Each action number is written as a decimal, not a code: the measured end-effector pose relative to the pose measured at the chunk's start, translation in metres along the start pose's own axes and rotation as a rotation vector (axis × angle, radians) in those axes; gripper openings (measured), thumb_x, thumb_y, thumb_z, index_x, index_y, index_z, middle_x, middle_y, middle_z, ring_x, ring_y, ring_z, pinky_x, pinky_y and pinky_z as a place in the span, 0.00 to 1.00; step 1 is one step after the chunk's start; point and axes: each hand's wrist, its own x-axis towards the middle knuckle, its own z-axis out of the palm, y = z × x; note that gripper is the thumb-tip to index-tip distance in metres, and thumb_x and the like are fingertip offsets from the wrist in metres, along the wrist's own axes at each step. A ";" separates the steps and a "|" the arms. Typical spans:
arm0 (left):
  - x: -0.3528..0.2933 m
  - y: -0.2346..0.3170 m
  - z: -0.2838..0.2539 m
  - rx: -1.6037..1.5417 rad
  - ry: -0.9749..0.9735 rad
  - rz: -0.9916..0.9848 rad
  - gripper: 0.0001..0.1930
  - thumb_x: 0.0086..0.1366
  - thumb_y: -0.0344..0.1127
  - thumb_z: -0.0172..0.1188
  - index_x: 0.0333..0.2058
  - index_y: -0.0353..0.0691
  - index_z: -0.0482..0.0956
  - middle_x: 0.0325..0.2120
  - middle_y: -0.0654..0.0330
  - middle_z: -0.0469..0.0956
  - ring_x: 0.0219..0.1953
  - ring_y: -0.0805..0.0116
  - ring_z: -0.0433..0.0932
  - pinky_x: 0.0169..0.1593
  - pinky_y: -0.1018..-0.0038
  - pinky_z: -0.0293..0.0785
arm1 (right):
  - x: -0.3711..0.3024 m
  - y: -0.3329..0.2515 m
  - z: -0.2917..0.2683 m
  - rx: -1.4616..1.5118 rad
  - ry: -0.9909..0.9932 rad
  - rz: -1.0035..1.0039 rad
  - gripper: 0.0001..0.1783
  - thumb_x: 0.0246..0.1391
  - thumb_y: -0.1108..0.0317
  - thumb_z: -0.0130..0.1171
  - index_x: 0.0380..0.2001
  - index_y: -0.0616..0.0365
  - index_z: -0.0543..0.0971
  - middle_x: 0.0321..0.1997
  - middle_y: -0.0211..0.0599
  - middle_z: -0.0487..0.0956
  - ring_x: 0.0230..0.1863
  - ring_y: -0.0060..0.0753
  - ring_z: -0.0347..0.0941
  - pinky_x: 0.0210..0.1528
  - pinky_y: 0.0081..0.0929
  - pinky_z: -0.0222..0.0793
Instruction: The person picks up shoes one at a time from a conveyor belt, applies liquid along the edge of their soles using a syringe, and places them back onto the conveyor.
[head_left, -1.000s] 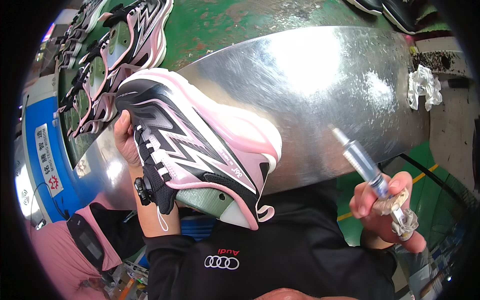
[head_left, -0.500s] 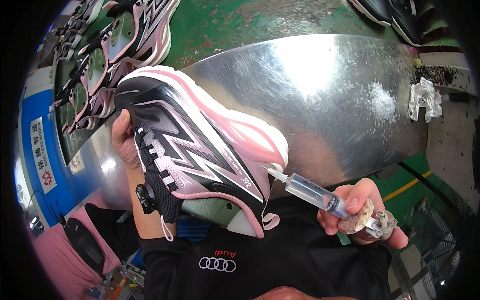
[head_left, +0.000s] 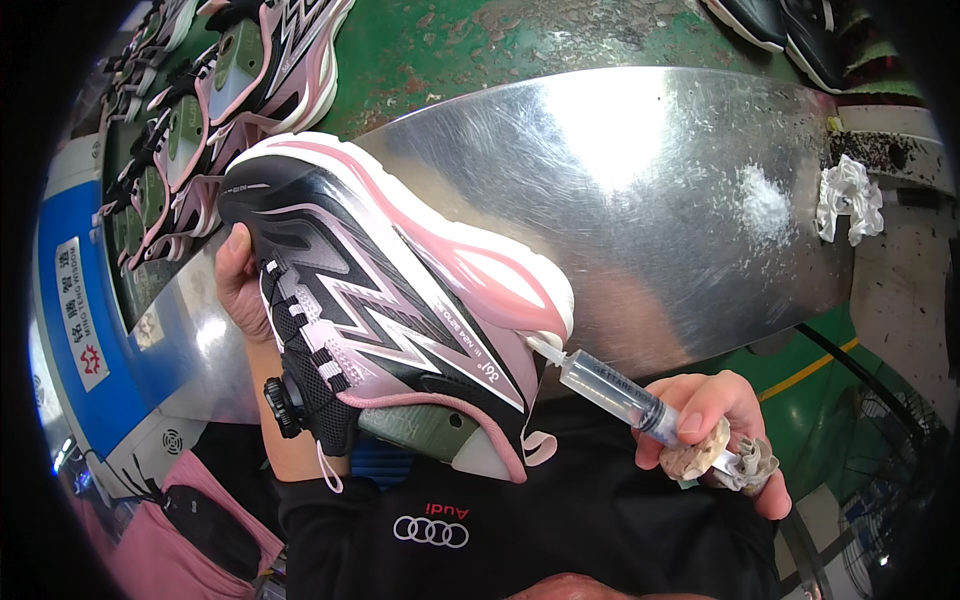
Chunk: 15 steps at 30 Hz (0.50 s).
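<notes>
Tilted across the middle is a pink, black and white sneaker point(head_left: 400, 310) with a green shoe last point(head_left: 420, 430) inside its collar. My left hand point(head_left: 243, 285) grips it from the far side near the toe, thumb showing and the other fingers hidden behind the shoe. A clear syringe point(head_left: 610, 390) is held in my right hand point(head_left: 715, 420), its white tip at the seam between upper and sole near the heel. Whether the tip touches, I cannot tell. Around the syringe's rear are a worn beige pad point(head_left: 697, 455) and a crumpled grey-white wad point(head_left: 745, 467).
Beneath the shoe stretches a shiny metal tabletop point(head_left: 480, 160) with white powder point(head_left: 765, 205) and a crumpled white paper point(head_left: 850, 200) at its right. Several similar sneakers point(head_left: 190, 140) stand at the left on a green surface. Dark shoes point(head_left: 780, 40) sit at the far right.
The sneaker has shifted slightly left. The syringe has moved slightly left and down with my right hand, its tip now closer to the sole seam.
</notes>
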 end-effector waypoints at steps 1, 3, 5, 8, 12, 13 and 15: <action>0.000 0.000 0.001 0.001 0.001 -0.007 0.19 0.62 0.41 0.51 0.44 0.29 0.75 0.40 0.50 0.79 0.41 0.60 0.79 0.50 0.65 0.73 | 0.001 0.000 0.000 -0.002 0.001 0.001 0.53 0.35 0.35 0.67 0.50 0.73 0.67 0.42 0.51 0.74 0.39 0.37 0.71 0.42 0.30 0.66; 0.000 0.000 0.002 0.001 0.001 -0.016 0.19 0.62 0.41 0.51 0.44 0.29 0.75 0.40 0.50 0.79 0.41 0.60 0.79 0.50 0.65 0.73 | 0.002 0.000 0.001 -0.033 -0.019 0.000 0.52 0.35 0.34 0.68 0.48 0.73 0.69 0.40 0.50 0.75 0.35 0.36 0.71 0.36 0.28 0.66; 0.000 0.002 0.001 0.027 0.009 -0.005 0.20 0.62 0.41 0.51 0.44 0.30 0.75 0.41 0.50 0.79 0.42 0.60 0.79 0.50 0.65 0.73 | 0.002 0.000 0.002 -0.068 -0.012 -0.012 0.51 0.34 0.34 0.68 0.48 0.72 0.69 0.39 0.50 0.76 0.33 0.35 0.71 0.33 0.27 0.65; 0.001 0.003 0.000 0.020 0.021 -0.002 0.20 0.61 0.41 0.51 0.44 0.29 0.75 0.41 0.49 0.79 0.42 0.60 0.79 0.50 0.65 0.73 | 0.002 0.000 0.004 -0.114 0.000 -0.026 0.50 0.34 0.34 0.67 0.47 0.72 0.70 0.38 0.50 0.76 0.31 0.33 0.70 0.30 0.25 0.63; 0.002 0.006 -0.005 0.043 0.007 -0.015 0.19 0.61 0.41 0.51 0.44 0.29 0.75 0.41 0.49 0.79 0.42 0.60 0.79 0.50 0.65 0.73 | 0.002 0.000 0.005 -0.139 -0.002 -0.022 0.50 0.34 0.34 0.68 0.46 0.72 0.71 0.37 0.50 0.77 0.29 0.32 0.70 0.28 0.24 0.61; 0.002 0.006 -0.006 0.036 0.016 -0.009 0.19 0.61 0.41 0.52 0.44 0.29 0.75 0.41 0.49 0.79 0.41 0.60 0.79 0.50 0.65 0.73 | 0.002 0.000 0.005 -0.141 -0.002 -0.021 0.50 0.34 0.34 0.68 0.46 0.72 0.71 0.37 0.50 0.77 0.29 0.32 0.70 0.28 0.24 0.61; 0.002 0.007 -0.008 0.027 0.024 -0.003 0.19 0.61 0.41 0.52 0.44 0.29 0.75 0.40 0.49 0.79 0.41 0.60 0.79 0.50 0.65 0.73 | 0.002 0.000 0.005 -0.154 -0.012 -0.025 0.50 0.33 0.35 0.68 0.46 0.72 0.72 0.37 0.51 0.77 0.29 0.31 0.69 0.28 0.24 0.61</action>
